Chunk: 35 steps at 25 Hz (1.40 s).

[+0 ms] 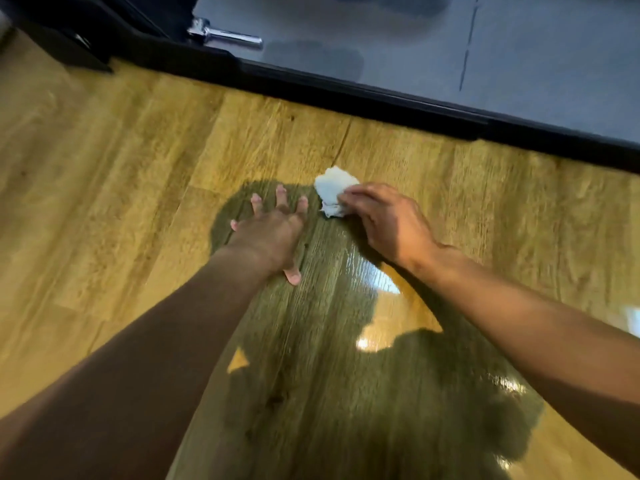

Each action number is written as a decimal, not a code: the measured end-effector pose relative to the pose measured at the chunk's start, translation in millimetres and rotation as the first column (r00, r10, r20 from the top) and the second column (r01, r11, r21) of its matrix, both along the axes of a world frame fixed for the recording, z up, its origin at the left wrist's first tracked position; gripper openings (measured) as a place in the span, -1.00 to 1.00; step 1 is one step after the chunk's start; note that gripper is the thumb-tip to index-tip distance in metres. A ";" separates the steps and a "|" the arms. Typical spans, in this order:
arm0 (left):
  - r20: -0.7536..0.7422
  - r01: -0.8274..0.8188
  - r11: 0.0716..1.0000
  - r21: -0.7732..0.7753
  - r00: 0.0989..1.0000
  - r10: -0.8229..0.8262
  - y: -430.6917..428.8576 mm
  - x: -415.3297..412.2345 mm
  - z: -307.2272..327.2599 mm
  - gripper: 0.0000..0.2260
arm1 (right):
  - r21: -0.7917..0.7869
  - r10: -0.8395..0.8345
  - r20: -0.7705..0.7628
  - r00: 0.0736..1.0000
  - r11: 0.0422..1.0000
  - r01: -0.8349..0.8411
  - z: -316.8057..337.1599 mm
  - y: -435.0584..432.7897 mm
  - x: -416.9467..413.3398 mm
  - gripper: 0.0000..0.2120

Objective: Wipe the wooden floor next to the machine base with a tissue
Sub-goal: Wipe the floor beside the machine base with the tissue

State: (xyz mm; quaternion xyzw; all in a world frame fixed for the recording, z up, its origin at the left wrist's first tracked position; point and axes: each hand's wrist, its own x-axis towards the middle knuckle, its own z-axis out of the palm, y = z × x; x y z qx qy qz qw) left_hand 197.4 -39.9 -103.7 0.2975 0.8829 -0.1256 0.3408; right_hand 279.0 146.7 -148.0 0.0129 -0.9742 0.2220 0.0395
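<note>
Mid-wipe: your right hand [388,223] pinches the crumpled tissue [334,195] against the wooden floor [104,202] near the machine base [381,102], left hand [273,230] splayed flat, empty; next, sweep along the base.

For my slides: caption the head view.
Right hand holds a crumpled tissue on the wooden floor near the machine base; left hand flat.

The golden-brown wooden plank floor [104,202] is showing darker streaked grain; the crumpled white paper tissue [334,192] is looking plain; the black-rimmed machine base [381,102] is carrying a dull grey top
</note>
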 end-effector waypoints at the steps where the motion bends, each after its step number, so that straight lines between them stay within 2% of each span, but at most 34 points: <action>1: -0.003 0.003 1.000 0.000 1.000 -0.003 0.7 -0.6 0.7 0.20 | -0.016 0.051 0.012 0.999 0.999 -0.051 3.3 4.9 -7.0 -0.68; 2: 0.002 0.000 1.000 0.006 1.000 0.000 0.5 -0.7 2.1 0.20 | 0.012 0.023 0.034 0.999 1.000 -0.023 9.3 11.0 -26.5 -0.68; 4: -0.003 0.014 1.000 0.026 1.000 -0.014 -2.0 -1.0 3.7 0.20 | 0.062 -0.158 0.047 0.986 0.986 0.155 22.9 19.5 -65.9 -0.67; 6: -0.023 0.029 0.999 0.042 0.999 -0.028 -8.5 -2.4 3.8 0.20 | 0.045 -0.268 0.040 0.963 0.963 0.266 21.8 0.4 -56.3 -0.65; 7: -0.039 0.029 0.998 0.062 0.999 -0.026 -12.9 -2.5 2.2 0.19 | 0.023 -0.237 0.027 0.971 0.971 0.237 16.9 -17.2 -29.7 -0.66; 9: -0.112 0.051 0.991 0.125 0.993 -0.037 -23.5 -1.7 -3.2 0.15 | 0.001 -0.047 0.037 0.998 0.999 0.047 15.0 -53.0 34.1 -0.67; 10: -0.134 0.056 0.986 0.160 0.990 -0.035 -29.9 -1.0 -4.7 0.12 | 0.001 0.021 0.067 0.998 1.000 -0.021 16.6 -57.3 43.7 -0.68; 11: -0.128 0.055 0.982 0.181 0.991 -0.032 -34.4 2.4 -4.3 0.09 | -0.001 0.015 0.096 0.995 1.000 -0.015 19.5 -55.4 39.7 -0.69; 12: -0.114 0.063 0.979 0.193 0.993 -0.042 -39.6 4.8 -3.4 0.07 | 0.035 -0.059 0.082 0.995 0.998 0.057 25.1 -53.3 24.5 -0.71; 15: -0.044 0.068 0.979 0.192 0.997 -0.061 -58.8 -1.0 0.0 0.05 | 0.012 -0.294 0.081 0.952 0.956 0.294 28.0 -66.9 17.4 -0.74; 16: -0.016 0.052 0.985 0.167 0.999 -0.050 -66.8 -4.4 2.7 0.07 | 0.020 -0.272 0.065 0.960 0.962 0.271 23.2 -83.8 40.8 -0.74; 18: 0.003 0.011 0.993 0.118 1.000 -0.011 -81.7 -8.3 3.7 0.09 | 0.042 0.014 0.083 0.996 0.999 -0.017 20.7 -122.0 110.2 -0.68; 19: 0.007 -0.005 0.994 0.111 1.000 0.004 -86.1 -7.2 2.5 0.08 | 0.055 0.158 0.102 0.982 0.985 -0.165 24.7 -126.7 129.1 -0.65; 20: 0.012 -0.016 0.993 0.113 1.000 0.015 -88.4 -6.9 1.2 0.07 | 0.056 0.235 0.116 0.965 0.968 -0.243 28.1 -122.1 130.4 -0.65; 21: 0.014 -0.016 0.993 0.119 1.000 0.014 -88.3 -6.2 -0.1 0.07 | 0.070 0.194 0.142 0.971 0.976 -0.205 29.1 -114.4 117.5 -0.66; 23: -0.007 0.011 0.993 0.119 1.000 -0.010 -88.8 -4.7 -1.3 0.06 | 0.035 -0.110 0.109 0.988 0.994 0.107 35.3 -108.1 82.5 -0.71; 24: -0.024 0.027 0.993 0.111 0.999 -0.025 -92.3 -7.1 -1.6 0.06 | 0.035 -0.203 0.096 0.975 0.979 0.200 32.6 -114.7 78.3 -0.72; 25: -0.040 0.048 0.993 0.104 0.998 -0.044 -95.7 -10.7 -2.8 0.08 | 0.043 -0.186 0.086 0.979 0.982 0.182 29.2 -125.7 85.0 -0.70; 27: -0.085 0.092 0.989 0.117 0.993 -0.082 -97.2 -23.8 -5.6 0.12 | 0.082 0.164 0.088 0.983 0.982 -0.171 20.7 -150.1 120.6 -0.64; 28: -0.090 0.099 0.987 0.124 0.992 -0.088 -98.6 -30.9 -5.9 0.14 | 0.078 0.328 0.100 0.939 0.939 -0.336 22.3 -151.0 125.9 -0.61; 29: -0.075 0.100 0.987 0.128 0.993 -0.091 -98.0 -37.3 -5.3 0.16 | 0.071 0.414 0.120 0.902 0.903 -0.424 24.9 -142.8 116.1 -0.60; 30: -0.056 0.102 0.986 0.131 0.994 -0.096 -94.3 -43.5 -4.9 0.17 | 0.099 0.391 0.150 0.908 0.908 -0.408 28.5 -133.3 93.6 -0.62; 31: -0.046 0.108 0.985 0.136 0.994 -0.103 -88.7 -49.9 -5.0 0.17 | 0.119 0.276 0.157 0.948 0.948 -0.296 28.7 -124.4 64.3 -0.65; 33: -0.068 0.136 0.978 0.160 0.990 -0.126 -75.3 -64.5 -3.2 0.16 | 0.066 -0.055 0.100 0.993 0.997 0.049 26.3 -118.5 18.9 -0.68; 34: -0.081 0.141 0.975 0.171 0.988 -0.129 -69.0 -72.9 -1.4 0.16 | 0.061 -0.154 0.076 0.985 0.987 0.149 20.6 -120.7 14.7 -0.66; 35: -0.084 0.139 0.975 0.175 0.988 -0.126 -64.6 -82.9 0.2 0.17 | 0.084 -0.158 0.078 0.984 0.985 0.152 16.3 -127.9 17.9 -0.64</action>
